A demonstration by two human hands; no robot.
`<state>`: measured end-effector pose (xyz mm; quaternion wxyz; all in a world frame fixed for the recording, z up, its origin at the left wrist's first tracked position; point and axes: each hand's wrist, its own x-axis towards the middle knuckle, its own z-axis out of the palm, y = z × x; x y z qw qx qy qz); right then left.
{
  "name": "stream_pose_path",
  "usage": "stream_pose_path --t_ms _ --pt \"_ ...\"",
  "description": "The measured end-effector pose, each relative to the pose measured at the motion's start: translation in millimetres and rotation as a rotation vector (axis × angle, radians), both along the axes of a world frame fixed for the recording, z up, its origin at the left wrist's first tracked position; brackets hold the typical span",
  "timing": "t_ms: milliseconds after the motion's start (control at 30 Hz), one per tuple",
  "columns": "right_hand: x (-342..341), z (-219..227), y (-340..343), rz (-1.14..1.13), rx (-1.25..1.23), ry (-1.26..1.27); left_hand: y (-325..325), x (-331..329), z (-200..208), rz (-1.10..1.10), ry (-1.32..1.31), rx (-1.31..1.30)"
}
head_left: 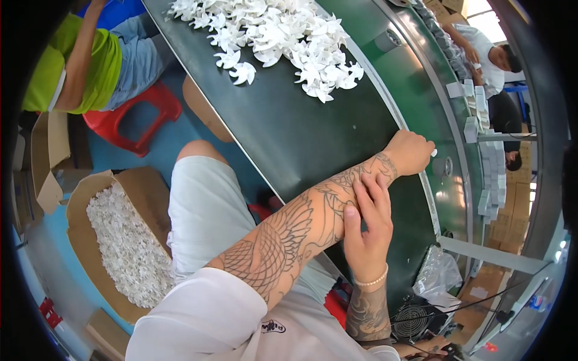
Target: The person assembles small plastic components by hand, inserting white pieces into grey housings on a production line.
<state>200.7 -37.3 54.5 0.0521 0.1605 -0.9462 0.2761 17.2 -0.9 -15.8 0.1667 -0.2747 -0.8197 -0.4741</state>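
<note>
Right hand [370,231] partly open, touching left forearm [301,222], left hand [410,151] curled by dark belt [313,138], cannot tell if gripping

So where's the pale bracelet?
In the head view, the pale bracelet is right of centre, low down, around the right wrist, just below the right hand touching the left forearm.

Your bladed impellers [274,37]: smooth, satin plastic by look. Conveyor belt [301,135]: smooth, faint sheen. Your T-shirt [201,310]: matt cloth. Carton [144,189]: matt cardboard. Stool [165,103]: glossy plastic.
</note>
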Motion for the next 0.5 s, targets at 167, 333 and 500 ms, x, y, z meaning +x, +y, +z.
stream_pose_path --t_ms 167,333,500 --pt "-5.5 19.8 -23.6 -0.101 -0.093 -0.111 -46.1 8.9 20.7 -0.019 -0.036 -0.113" --pt "8.5 -29.6 17.9 -0.258 -0.3 0.015 9.9 38.5 28.0 -0.102 -0.122 0.23" --pt "29.5 -24.2 -21.3 -0.207 -0.394 0.092 2.5 26.6 4.3 -0.091 -0.296 0.476"
